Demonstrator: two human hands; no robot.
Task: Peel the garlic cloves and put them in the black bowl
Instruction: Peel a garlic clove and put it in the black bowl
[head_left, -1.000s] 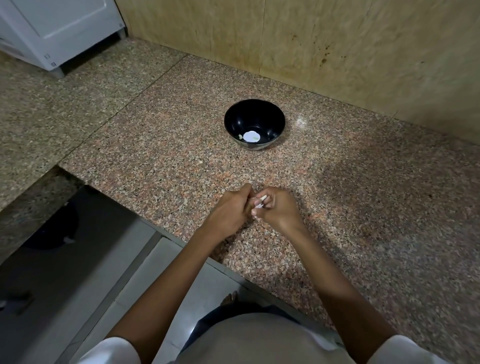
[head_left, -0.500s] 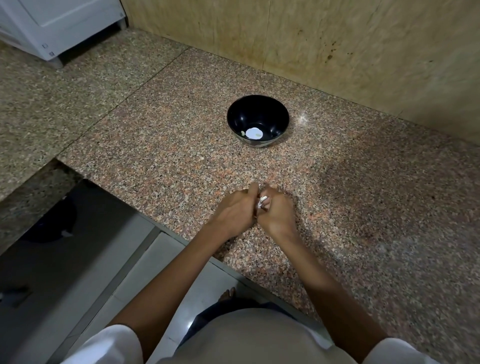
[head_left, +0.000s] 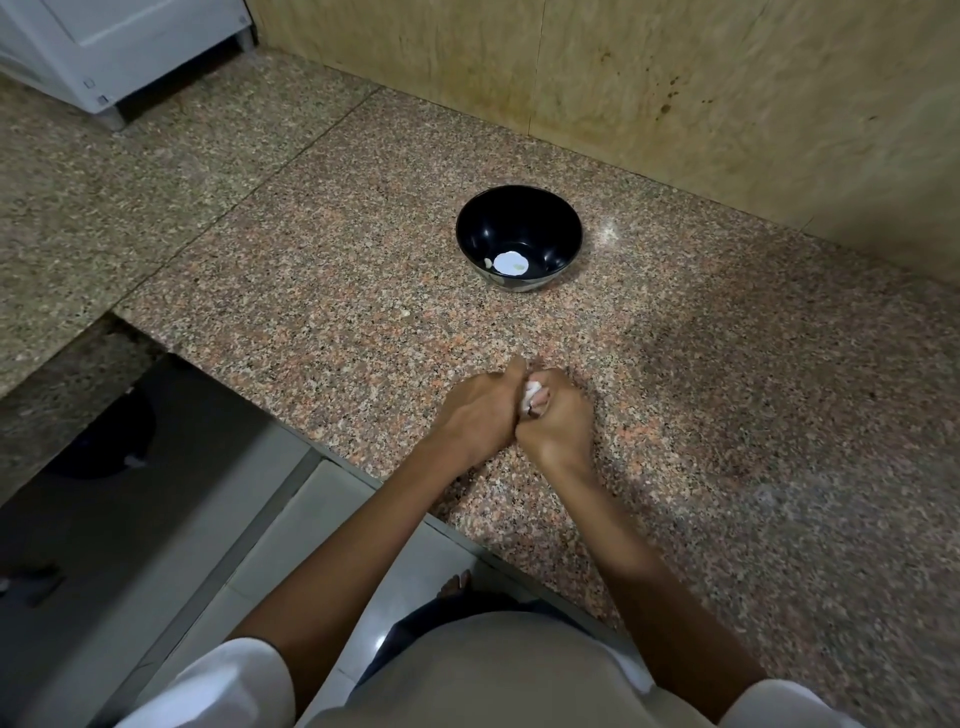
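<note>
By the counter (head_left: 363, 405) edge, left hand (head_left: 478, 413) and right hand (head_left: 563, 423) pinch a likely garlic clove (head_left: 531, 399), black bowl (head_left: 519, 218) apart.

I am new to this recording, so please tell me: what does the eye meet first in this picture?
Near the front edge of the granite counter, the left hand and the right hand pinch a white garlic clove between them. Farther back stands a black bowl with something white at its bottom.

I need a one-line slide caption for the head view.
Left hand and right hand hold a garlic clove at the granite counter, black bowl beyond.
</note>
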